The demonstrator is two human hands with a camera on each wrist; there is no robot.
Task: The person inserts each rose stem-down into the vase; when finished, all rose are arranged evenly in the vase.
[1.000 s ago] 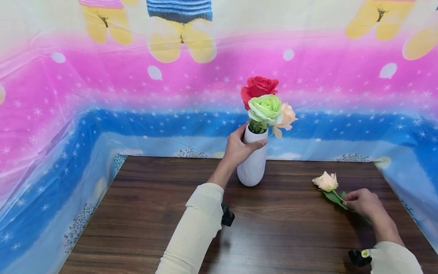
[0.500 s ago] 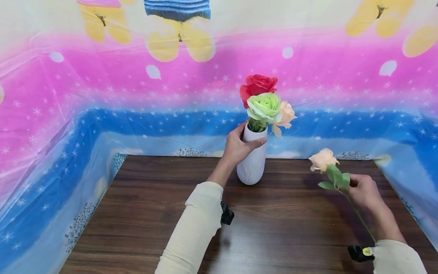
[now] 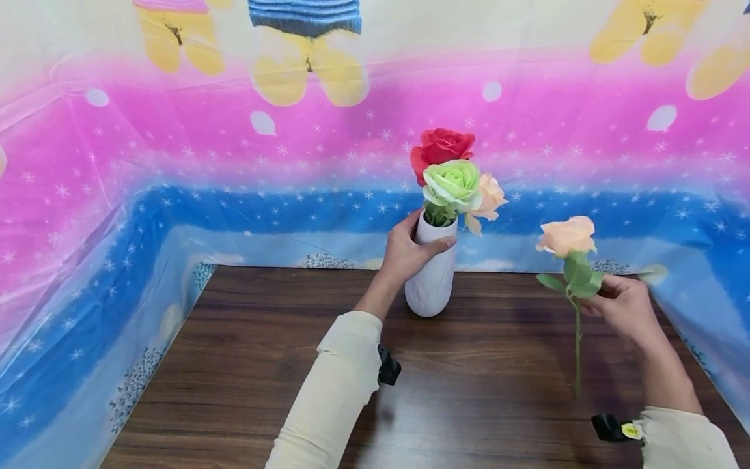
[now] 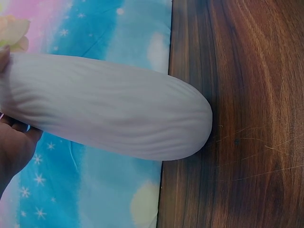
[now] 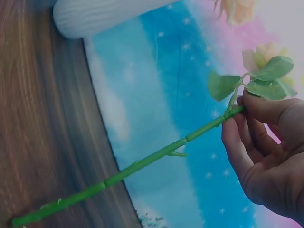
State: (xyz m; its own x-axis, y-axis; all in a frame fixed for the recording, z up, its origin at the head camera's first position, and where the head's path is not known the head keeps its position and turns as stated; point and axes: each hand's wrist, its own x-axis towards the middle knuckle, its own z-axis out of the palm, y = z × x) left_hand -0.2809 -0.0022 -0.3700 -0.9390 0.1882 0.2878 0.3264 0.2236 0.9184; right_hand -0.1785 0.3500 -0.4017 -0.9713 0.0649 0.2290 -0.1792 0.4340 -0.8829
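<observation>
A white ribbed vase (image 3: pixel 430 280) stands at the back of the table, and my left hand (image 3: pixel 407 251) grips it just below its mouth. Out of it rise a red rose (image 3: pixel 441 153), a light green rose (image 3: pixel 452 184) and a peach rose (image 3: pixel 487 198) that leans right. To the right, my right hand (image 3: pixel 627 306) pinches the stem of another peach rose (image 3: pixel 567 236) just under its leaves. This rose is upright, its bare green stem (image 5: pixel 147 160) pointing down over the table. The left wrist view shows the vase's side (image 4: pixel 114 109) and rounded base close up.
The dark wood table (image 3: pixel 281 391) ends at a cloth backdrop (image 3: pixel 305 215) with pink and blue bands, which wraps the back and both sides. A small black camera (image 3: pixel 389 366) sits at the left wrist and another black camera (image 3: pixel 608 428) at the right.
My right hand has lifted the single peach rose off the table and turned it from lying to upright. The left hand and vase have stayed in place.
</observation>
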